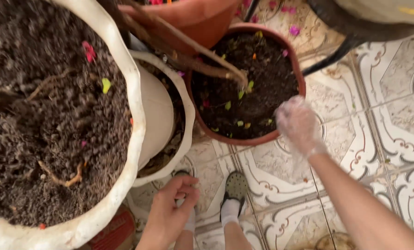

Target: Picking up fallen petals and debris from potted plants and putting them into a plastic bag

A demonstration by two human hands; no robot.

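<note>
My right hand [298, 124] wears a thin clear plastic glove and rests against the near rim of a round terracotta pot [299, 78]. The pot holds dark soil, small green and pink bits, and a bare brown stem [202, 51] leaning across it. The gloved fingers are curled; I cannot make out anything held in them. My left hand [172, 208] is bare and hangs low near my legs, fingers loosely bent, holding nothing.
A large white scalloped pot [128, 78] of dark soil fills the left. A smaller white pot [183, 97] sits between it and the terracotta one. Another terracotta pot [193, 18] stands behind. Patterned floor tiles [383, 125] spread right. My feet [234, 190] stand below.
</note>
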